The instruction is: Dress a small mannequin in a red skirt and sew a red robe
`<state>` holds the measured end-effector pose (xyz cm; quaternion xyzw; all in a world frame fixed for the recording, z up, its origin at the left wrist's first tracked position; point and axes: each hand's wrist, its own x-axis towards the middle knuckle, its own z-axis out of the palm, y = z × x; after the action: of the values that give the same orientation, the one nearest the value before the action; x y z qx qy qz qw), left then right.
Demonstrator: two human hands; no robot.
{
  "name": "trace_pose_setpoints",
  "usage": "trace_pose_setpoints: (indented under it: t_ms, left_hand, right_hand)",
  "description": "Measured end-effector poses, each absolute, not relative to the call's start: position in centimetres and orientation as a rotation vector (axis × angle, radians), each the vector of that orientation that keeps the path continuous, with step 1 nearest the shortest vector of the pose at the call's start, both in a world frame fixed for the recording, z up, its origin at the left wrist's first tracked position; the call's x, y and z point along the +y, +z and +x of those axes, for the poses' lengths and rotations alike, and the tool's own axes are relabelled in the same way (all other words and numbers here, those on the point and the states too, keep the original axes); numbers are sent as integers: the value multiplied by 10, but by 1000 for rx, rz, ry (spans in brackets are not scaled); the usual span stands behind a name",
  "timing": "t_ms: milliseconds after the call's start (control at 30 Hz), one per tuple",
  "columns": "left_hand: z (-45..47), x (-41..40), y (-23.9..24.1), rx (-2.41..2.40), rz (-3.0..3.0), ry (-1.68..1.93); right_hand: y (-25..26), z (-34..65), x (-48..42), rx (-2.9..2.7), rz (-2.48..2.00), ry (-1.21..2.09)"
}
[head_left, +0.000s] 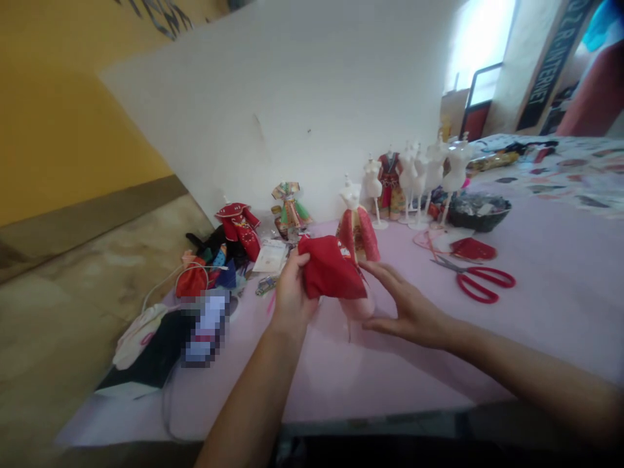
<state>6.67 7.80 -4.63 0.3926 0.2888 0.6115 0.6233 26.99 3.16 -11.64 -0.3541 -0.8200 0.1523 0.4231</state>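
Observation:
My left hand (291, 286) is closed on a small red doll garment (331, 266), its thumb pressed on the cloth's left edge. The garment covers the upper part of a small white mannequin (358, 307), whose lower body and thin stand show beneath the cloth. To the right, my right hand (407, 305) has its thumb and fingers apart, with the fingertips close by the mannequin and the garment's right edge. Whether those fingertips touch either one I cannot tell. Just behind stands another mannequin in a pink and gold skirt (366, 235).
Red-handled scissors (480, 281) and a red fabric piece (472, 249) lie on the right. Several bare mannequins (455, 169) stand behind, beside a dark basket (480, 218). On the left are a red-dressed mannequin (238, 227), an orange pouch (192, 276) and a blurred-out object (207, 328).

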Motion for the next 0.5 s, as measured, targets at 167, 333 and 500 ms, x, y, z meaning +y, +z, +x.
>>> trace_pose_setpoints:
  t_ms: [167, 333, 500]
  left_hand:
    - [77, 75, -53, 694, 899, 1294]
    - [60, 82, -71, 782, 1079, 1114]
    - [55, 85, -87, 1042, 1521, 1075]
  right_hand:
    - [-108, 255, 35, -1729, -891, 648]
    - [-91, 281, 52, -1404, -832, 1067]
    - [-66, 298, 53, -1042, -885, 1315]
